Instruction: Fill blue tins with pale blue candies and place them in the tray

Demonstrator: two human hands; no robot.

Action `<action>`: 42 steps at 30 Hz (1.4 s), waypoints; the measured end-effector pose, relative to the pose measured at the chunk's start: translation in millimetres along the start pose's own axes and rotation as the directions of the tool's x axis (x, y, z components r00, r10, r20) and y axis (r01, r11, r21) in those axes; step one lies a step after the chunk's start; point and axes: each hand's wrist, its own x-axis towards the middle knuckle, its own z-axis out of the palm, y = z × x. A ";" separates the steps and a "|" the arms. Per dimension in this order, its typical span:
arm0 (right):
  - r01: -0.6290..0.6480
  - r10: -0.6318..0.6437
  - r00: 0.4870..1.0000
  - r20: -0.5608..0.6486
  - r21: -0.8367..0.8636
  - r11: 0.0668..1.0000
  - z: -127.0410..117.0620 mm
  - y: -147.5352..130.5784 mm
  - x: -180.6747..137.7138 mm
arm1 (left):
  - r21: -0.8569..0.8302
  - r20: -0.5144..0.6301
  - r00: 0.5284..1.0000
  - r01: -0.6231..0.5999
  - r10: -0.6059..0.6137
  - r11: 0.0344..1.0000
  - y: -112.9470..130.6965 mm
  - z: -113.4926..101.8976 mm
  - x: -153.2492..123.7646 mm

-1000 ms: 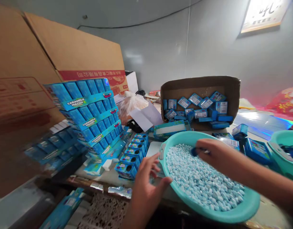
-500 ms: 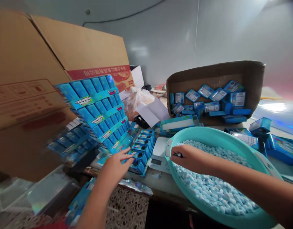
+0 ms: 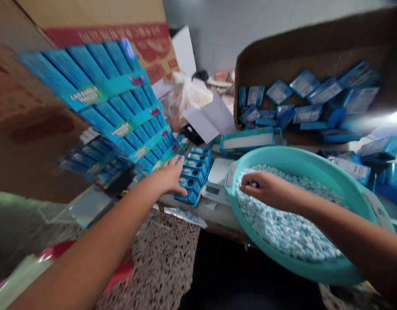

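My left hand (image 3: pixel 172 175) reaches to the left side of a tray of small blue boxes (image 3: pixel 195 173), its thumb and fingers spread around the near boxes. The boxes stand in a row with dark round openings facing up. My right hand (image 3: pixel 264 189) is curled into a fist over a turquoise basin (image 3: pixel 282 155) full of small pale blue and white candies (image 3: pixel 292 232). Something small and dark shows inside the curled fingers, too little to name. A white scale (image 3: pixel 219 174) lies between the tray and the basin.
Stacked display trays of blue boxes (image 3: pixel 110 99) lean at the left before a large carton (image 3: pixel 149 43). An open cardboard box (image 3: pixel 250 60) with more blue boxes stands behind the basin. A plastic bag (image 3: pixel 188 92) and loose blue packs (image 3: pixel 382 148) lie around.
The view has tilted downward and closer. My left hand has shifted along the tray with its thumb now by the near boxes. My right fist remains over the candies.
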 end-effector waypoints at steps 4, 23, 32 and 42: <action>0.022 -0.024 0.999 0.027 0.058 0.998 -1.3 1.8 -2.6 | -0.023 0.012 0.999 0.049 -0.049 0.999 4.6 -3.9 -5.4; -0.354 0.180 0.931 0.316 0.675 0.647 32.5 -7.1 -5.9 | -0.781 -0.456 0.886 -0.443 0.081 0.440 140.7 68.0 -86.8; -0.392 0.106 0.897 0.428 0.664 0.636 24.2 -9.8 -5.4 | -0.597 -0.565 0.789 -0.594 0.243 0.539 121.1 77.6 -82.6; -0.337 0.096 0.914 0.393 0.609 0.718 -2.1 -9.6 -8.5 | -0.065 -0.757 0.543 -0.617 0.364 0.784 59.1 58.8 -72.7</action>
